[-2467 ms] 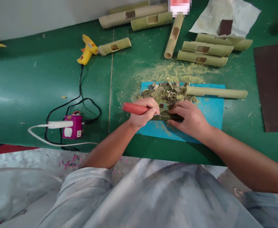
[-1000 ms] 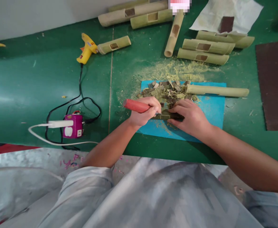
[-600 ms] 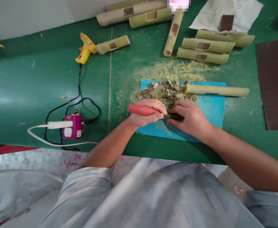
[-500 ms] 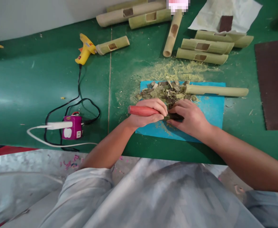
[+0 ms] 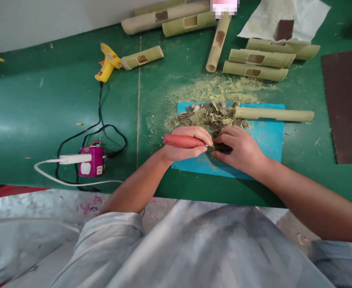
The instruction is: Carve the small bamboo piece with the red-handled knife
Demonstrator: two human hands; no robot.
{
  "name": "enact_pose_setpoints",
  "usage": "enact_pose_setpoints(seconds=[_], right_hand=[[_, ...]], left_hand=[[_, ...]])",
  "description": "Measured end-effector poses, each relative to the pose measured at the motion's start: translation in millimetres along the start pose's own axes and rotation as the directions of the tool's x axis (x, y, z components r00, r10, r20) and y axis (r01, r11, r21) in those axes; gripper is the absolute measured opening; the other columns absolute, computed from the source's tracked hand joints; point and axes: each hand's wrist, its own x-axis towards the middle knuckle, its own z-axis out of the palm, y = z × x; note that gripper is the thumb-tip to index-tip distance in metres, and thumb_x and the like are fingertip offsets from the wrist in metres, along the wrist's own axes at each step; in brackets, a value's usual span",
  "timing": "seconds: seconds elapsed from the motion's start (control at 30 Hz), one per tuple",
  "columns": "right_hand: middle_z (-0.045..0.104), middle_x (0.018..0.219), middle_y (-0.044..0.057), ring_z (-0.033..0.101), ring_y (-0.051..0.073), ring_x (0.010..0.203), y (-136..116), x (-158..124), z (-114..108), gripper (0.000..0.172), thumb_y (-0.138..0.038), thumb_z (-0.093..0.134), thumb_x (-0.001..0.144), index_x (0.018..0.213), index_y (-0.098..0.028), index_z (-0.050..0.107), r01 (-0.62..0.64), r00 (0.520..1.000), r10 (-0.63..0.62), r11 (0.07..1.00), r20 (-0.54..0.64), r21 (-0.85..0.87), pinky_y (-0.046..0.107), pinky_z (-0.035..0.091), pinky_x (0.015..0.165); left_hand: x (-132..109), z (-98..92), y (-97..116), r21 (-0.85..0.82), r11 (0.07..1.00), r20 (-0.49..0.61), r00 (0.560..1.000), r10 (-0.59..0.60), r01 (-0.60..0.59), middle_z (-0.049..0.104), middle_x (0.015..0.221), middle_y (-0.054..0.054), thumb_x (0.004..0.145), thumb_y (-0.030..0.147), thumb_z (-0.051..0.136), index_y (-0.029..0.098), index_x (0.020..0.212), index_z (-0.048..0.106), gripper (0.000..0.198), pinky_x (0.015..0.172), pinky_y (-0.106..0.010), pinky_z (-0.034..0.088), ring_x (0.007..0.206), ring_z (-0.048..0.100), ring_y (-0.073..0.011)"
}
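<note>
My left hand (image 5: 189, 138) is closed around a red-handled carving tool (image 5: 183, 141). Its handle points left, and its tip meets a small dark piece of bark or bamboo (image 5: 222, 147); the blade is mostly hidden by my fingers. Pressed on that dark piece, the fingers of my right hand (image 5: 242, 148) pinch it from the right. Both hands are over a blue sheet (image 5: 267, 138). Just beyond them lies a heap of dark chips and shavings (image 5: 213, 114), with a pale bamboo tube (image 5: 274, 114) resting across the sheet's far right part.
Several bamboo tubes with cut windows (image 5: 255, 74) lie at the back. A yellow glue gun (image 5: 107, 64) sits left, its cord running to a purple power block (image 5: 92, 161). Brown sheet (image 5: 346, 108) at right, white paper (image 5: 262, 20) behind. Pale dust (image 5: 224, 88) covers the green table (image 5: 151, 180).
The red handle has shifted slightly to the right toward the dark piece. My right hand stays where it was, and the other things lie unchanged.
</note>
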Motion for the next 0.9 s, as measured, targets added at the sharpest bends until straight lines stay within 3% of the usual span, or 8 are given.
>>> enact_pose_setpoints(seconds=[0.43, 0.63, 0.9], right_hand=[[0.075, 0.100, 0.012, 0.066, 0.030, 0.094, -3.3, 1.6, -0.4, 0.011, -0.029, 0.082, 0.090, 0.096, -0.021, 0.079, -0.021, 1.000, 0.021, 1.000, -0.005, -0.001, 0.046, 0.055, 0.082], [0.075, 0.102, 0.011, 0.066, 0.030, 0.096, -4.7, 2.1, -2.4, 0.010, -0.029, 0.080, 0.090, 0.098, -0.024, 0.079, -0.062, 0.998, 0.062, 0.998, 0.021, 0.007, 0.047, 0.057, 0.086], [0.076, 0.102, 0.013, 0.068, 0.031, 0.095, -3.4, 1.2, -0.7, 0.017, -0.028, 0.084, 0.088, 0.101, -0.019, 0.080, -0.008, 0.999, 0.008, 1.000, -0.031, 0.003, 0.046, 0.058, 0.084]], left_hand=[[-0.3, -0.2, -2.2, -0.047, 0.999, -0.015, 1.000, -0.010, 0.010, 0.086, 0.096, -0.007, 0.091, 0.022, 0.084, 0.020, 0.095, 0.084, 0.005, 0.084, -0.024, 0.066, 0.091, 0.082, -0.0162], [0.8, 1.6, -3.1, 0.069, 0.997, -0.042, 0.999, 0.021, -0.018, 0.083, 0.090, -0.005, 0.092, 0.022, 0.079, 0.020, 0.091, 0.081, 0.004, 0.081, -0.026, 0.064, 0.085, 0.079, -0.0152], [0.4, 5.2, -2.0, 0.124, 0.992, -0.151, 0.987, 0.053, -0.035, 0.075, 0.075, -0.001, 0.090, 0.018, 0.073, 0.019, 0.075, 0.071, 0.016, 0.068, -0.023, 0.057, 0.071, 0.072, -0.0111]])
